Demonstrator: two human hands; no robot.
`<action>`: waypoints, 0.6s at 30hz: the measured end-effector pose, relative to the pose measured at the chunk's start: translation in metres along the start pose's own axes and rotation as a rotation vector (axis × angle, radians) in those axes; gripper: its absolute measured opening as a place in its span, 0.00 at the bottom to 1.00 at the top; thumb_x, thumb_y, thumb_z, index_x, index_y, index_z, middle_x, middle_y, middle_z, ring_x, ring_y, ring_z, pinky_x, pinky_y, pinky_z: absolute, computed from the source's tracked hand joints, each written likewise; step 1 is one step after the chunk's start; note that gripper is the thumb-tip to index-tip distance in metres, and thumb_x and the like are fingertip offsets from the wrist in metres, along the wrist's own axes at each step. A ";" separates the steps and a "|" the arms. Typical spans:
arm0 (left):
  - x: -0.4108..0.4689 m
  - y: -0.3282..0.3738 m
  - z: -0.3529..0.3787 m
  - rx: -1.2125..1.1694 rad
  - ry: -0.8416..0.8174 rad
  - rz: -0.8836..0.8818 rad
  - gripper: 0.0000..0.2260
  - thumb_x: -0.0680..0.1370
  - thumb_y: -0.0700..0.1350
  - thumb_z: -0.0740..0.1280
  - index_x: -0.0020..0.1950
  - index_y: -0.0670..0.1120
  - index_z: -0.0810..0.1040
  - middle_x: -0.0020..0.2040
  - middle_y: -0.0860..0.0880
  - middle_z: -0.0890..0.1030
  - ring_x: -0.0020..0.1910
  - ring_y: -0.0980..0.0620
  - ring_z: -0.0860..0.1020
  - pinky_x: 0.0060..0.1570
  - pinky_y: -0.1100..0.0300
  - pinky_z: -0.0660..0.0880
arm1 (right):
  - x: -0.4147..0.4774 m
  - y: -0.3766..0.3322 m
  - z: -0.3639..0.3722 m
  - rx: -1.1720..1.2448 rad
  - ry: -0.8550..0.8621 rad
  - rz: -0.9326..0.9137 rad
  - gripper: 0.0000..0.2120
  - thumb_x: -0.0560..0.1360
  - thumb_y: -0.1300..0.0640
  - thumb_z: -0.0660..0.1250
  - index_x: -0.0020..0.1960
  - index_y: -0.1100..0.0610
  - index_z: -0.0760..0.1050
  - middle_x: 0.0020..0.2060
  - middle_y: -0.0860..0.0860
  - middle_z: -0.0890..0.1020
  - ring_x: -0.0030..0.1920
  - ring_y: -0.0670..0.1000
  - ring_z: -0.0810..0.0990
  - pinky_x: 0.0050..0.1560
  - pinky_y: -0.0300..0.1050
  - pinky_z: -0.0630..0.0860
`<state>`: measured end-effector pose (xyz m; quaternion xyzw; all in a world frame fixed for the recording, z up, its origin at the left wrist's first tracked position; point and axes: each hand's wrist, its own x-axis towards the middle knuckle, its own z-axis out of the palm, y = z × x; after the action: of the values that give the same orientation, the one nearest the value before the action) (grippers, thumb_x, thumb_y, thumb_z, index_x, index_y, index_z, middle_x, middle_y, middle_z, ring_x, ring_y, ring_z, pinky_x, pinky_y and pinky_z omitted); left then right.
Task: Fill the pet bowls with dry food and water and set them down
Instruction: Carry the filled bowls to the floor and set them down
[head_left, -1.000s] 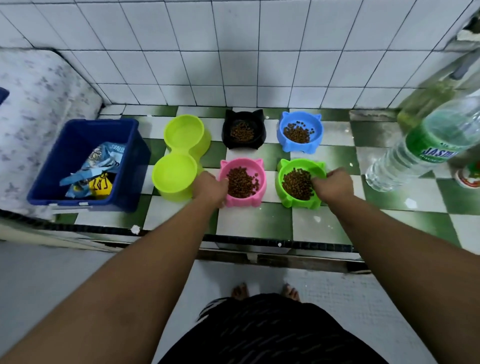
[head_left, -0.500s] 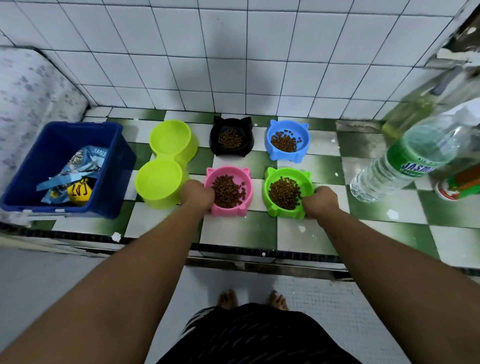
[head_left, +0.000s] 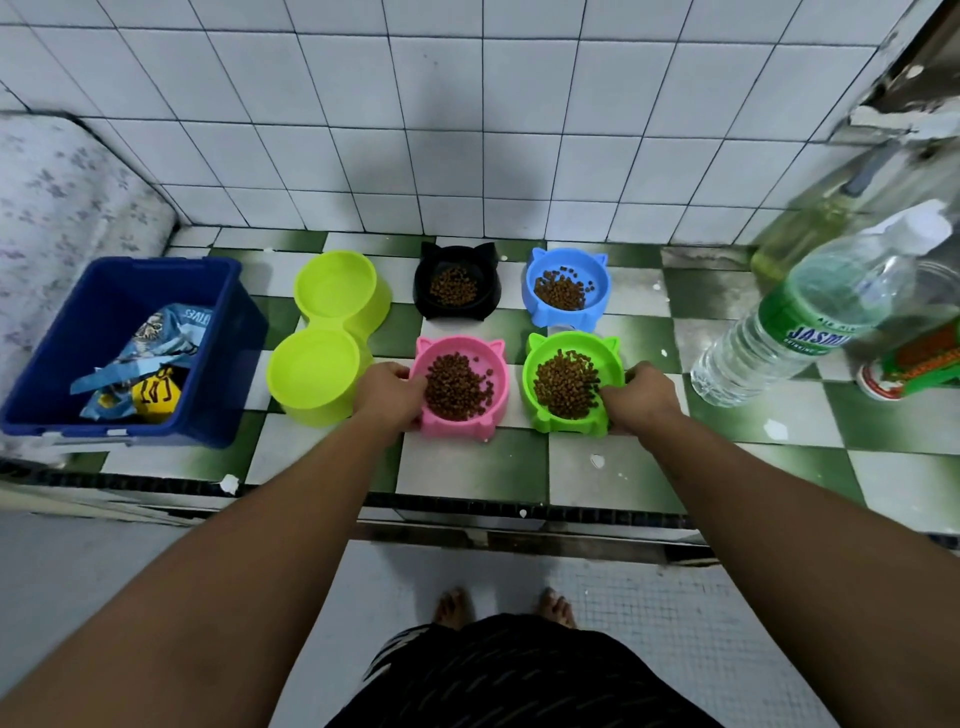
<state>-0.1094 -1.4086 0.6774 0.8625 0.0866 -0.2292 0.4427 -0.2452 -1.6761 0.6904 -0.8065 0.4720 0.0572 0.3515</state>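
Here pink bowl (head_left: 493, 364) and green bowl (head_left: 540, 358) brim with brown kibble (head_left: 457, 387)

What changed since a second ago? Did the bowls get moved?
Nothing really changed. The left hand still grips the pink bowl and the right hand still grips the green bowl. Both bowls stand in the same spots on the tiled ledge. Only the camera shifted a little.

We see a checked tile ledge (head_left: 467, 467) with a pink bowl (head_left: 500, 375), green bowl (head_left: 571, 341), black bowl (head_left: 457, 307), blue bowl (head_left: 598, 275), double bowl (head_left: 317, 379), box (head_left: 236, 358) and bottle (head_left: 810, 317) on it
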 end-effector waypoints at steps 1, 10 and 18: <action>0.001 -0.002 -0.001 -0.030 0.009 -0.001 0.14 0.80 0.47 0.71 0.62 0.42 0.82 0.46 0.39 0.86 0.38 0.40 0.86 0.36 0.40 0.84 | 0.000 0.001 -0.001 0.004 0.000 -0.005 0.20 0.73 0.55 0.68 0.62 0.62 0.73 0.56 0.62 0.80 0.55 0.63 0.81 0.54 0.53 0.80; -0.012 -0.009 -0.005 -0.241 -0.063 0.060 0.21 0.83 0.43 0.67 0.77 0.53 0.72 0.43 0.41 0.82 0.41 0.44 0.81 0.43 0.41 0.84 | -0.002 0.012 -0.006 0.106 -0.071 -0.042 0.24 0.74 0.61 0.60 0.70 0.51 0.70 0.49 0.61 0.82 0.31 0.65 0.84 0.37 0.62 0.83; -0.029 0.010 -0.017 -0.359 -0.023 0.091 0.19 0.83 0.40 0.67 0.74 0.51 0.76 0.48 0.44 0.84 0.45 0.42 0.85 0.40 0.42 0.85 | -0.001 -0.012 -0.014 0.265 -0.107 -0.173 0.25 0.74 0.57 0.60 0.71 0.49 0.70 0.51 0.59 0.83 0.36 0.64 0.85 0.38 0.62 0.83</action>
<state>-0.1260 -1.3997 0.7071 0.7699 0.0818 -0.1997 0.6006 -0.2394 -1.6802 0.7080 -0.7864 0.3849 0.0068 0.4831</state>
